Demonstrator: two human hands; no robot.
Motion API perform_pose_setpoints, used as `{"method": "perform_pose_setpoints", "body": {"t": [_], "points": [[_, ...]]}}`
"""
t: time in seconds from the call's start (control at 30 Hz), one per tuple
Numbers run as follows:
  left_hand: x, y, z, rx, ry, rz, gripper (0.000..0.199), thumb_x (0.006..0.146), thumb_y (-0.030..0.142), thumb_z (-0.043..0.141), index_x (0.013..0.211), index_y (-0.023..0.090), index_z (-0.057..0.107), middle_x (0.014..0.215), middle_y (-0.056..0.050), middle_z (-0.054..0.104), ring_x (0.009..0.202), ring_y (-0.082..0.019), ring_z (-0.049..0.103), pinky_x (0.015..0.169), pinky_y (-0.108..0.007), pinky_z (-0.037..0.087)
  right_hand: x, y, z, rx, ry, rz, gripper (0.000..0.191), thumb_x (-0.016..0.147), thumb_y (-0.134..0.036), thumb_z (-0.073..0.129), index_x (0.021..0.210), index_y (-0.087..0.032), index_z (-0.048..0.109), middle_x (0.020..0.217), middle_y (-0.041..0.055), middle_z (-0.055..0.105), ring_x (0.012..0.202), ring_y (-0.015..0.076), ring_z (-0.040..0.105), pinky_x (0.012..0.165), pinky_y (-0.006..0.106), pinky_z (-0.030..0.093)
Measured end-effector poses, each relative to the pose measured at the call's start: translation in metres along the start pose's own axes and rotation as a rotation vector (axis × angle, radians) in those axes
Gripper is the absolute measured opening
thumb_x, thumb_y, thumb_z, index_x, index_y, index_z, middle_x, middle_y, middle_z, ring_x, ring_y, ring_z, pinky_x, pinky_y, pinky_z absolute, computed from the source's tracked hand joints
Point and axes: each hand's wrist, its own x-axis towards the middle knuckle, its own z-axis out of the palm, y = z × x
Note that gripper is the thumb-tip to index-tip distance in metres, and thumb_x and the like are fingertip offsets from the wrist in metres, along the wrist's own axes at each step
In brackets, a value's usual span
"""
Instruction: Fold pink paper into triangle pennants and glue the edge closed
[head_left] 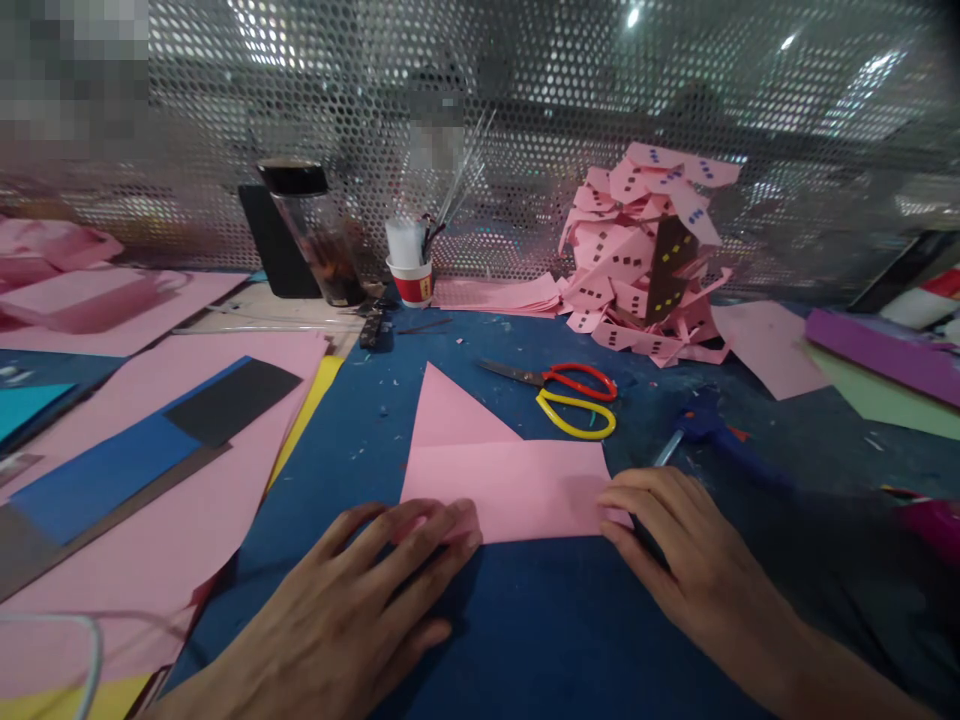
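Note:
A folded sheet of pink paper (517,490) lies on the blue tabletop, with a pointed flap rising at its far left. My left hand (375,580) rests with its fingers stretched over the paper's near left corner. At the right end, my right hand (690,555) pinches the paper's edge between thumb and fingers. Just beyond the paper are scissors (551,385) with one red and one yellow handle, blades pointing left. To the right of them lies a blue glue gun (720,435), its nozzle close to my right hand.
Pink and coloured sheets (217,500) cover the left side. Along the back stand a bottle (322,240), a paper cup (411,280) with sticks, and a pile of pink paper pieces (630,260) with dark squares. Purple paper (877,350) lies at right. A perforated metal panel (510,200) bounds the back.

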Motion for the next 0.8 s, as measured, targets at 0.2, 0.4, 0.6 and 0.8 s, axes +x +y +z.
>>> {"method": "perform_pose_setpoints", "body": {"t": [0.2,0.4,0.6,0.8], "points": [[-0.003,-0.001,0.003,0.065,0.009,0.020,0.049,0.109,0.043,0.045,0.155,0.025,0.047,0.155,0.003,0.057,0.127,-0.023,0.054,0.107,-0.041,0.033,0.002,-0.003,-0.003,-0.075,0.041,-0.115,0.018,0.101,-0.011,0.059,0.115,-0.018,0.067,0.111,0.0069,0.069,0.106,0.0228,0.059,0.098,0.044,0.041],[0.006,0.001,-0.001,0.072,0.046,0.053,0.044,0.109,0.043,0.045,0.146,0.022,0.058,0.143,0.000,0.067,0.129,-0.023,0.055,0.111,-0.041,0.030,0.010,-0.004,-0.007,-0.033,-0.017,-0.305,0.026,0.101,-0.005,0.054,0.122,-0.013,0.068,0.116,0.0088,0.071,0.111,0.0213,0.061,0.103,0.042,0.044],[0.013,0.008,-0.002,0.034,0.034,0.035,0.046,0.108,0.048,0.046,0.144,0.022,0.058,0.137,-0.004,0.068,0.122,-0.023,0.060,0.113,-0.040,0.032,0.017,-0.006,-0.004,0.005,-0.065,-0.359,0.032,0.101,-0.008,0.053,0.128,-0.017,0.069,0.118,0.0095,0.072,0.109,0.0216,0.064,0.096,0.041,0.053],[0.014,0.011,0.003,-0.003,-0.027,0.006,0.052,0.101,0.049,0.059,0.149,0.029,0.053,0.140,-0.005,0.064,0.125,-0.029,0.057,0.109,-0.047,0.039,0.017,-0.005,-0.004,0.043,-0.086,-0.335,0.033,0.099,-0.008,0.056,0.128,-0.016,0.069,0.119,0.0115,0.071,0.109,0.0228,0.065,0.093,0.042,0.056]]}}
